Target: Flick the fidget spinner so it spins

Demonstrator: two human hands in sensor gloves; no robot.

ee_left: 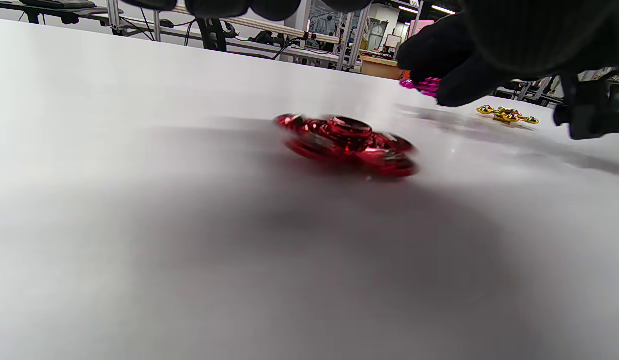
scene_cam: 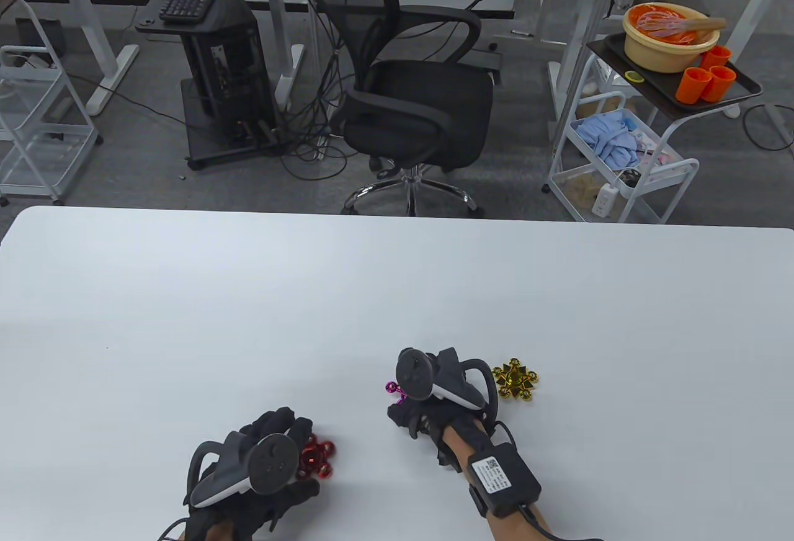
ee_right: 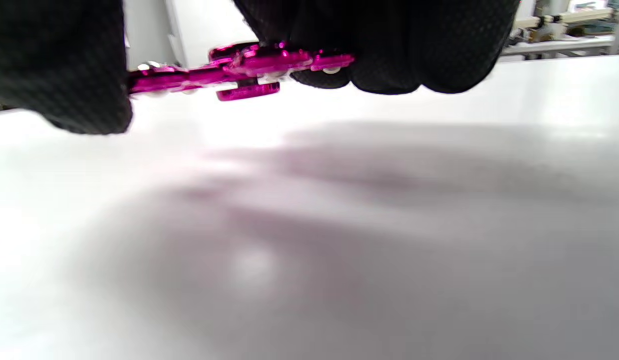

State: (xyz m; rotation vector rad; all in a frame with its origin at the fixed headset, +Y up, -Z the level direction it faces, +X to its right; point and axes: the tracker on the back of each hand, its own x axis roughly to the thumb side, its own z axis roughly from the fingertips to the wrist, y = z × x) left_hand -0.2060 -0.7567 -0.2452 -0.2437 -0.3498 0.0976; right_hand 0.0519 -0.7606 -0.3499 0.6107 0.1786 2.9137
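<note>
A red fidget spinner [scene_cam: 317,458] lies on the white table [scene_cam: 248,293] just right of my left hand [scene_cam: 282,428]. In the left wrist view the red spinner [ee_left: 347,145] looks blurred, as if turning, and my left fingertips [ee_left: 217,6] hang above it without touching. My right hand [scene_cam: 406,412] grips a magenta spinner [scene_cam: 394,389] and holds it a little above the table. In the right wrist view the magenta spinner [ee_right: 249,67] sits between my gloved fingers [ee_right: 389,45], clear of the surface. It also shows in the left wrist view [ee_left: 425,84].
A gold spinner [scene_cam: 515,380] lies flat on the table just right of my right hand; it also shows in the left wrist view [ee_left: 508,115]. Beyond the table's far edge stand a black office chair [scene_cam: 412,88] and a cart with orange cups [scene_cam: 707,79].
</note>
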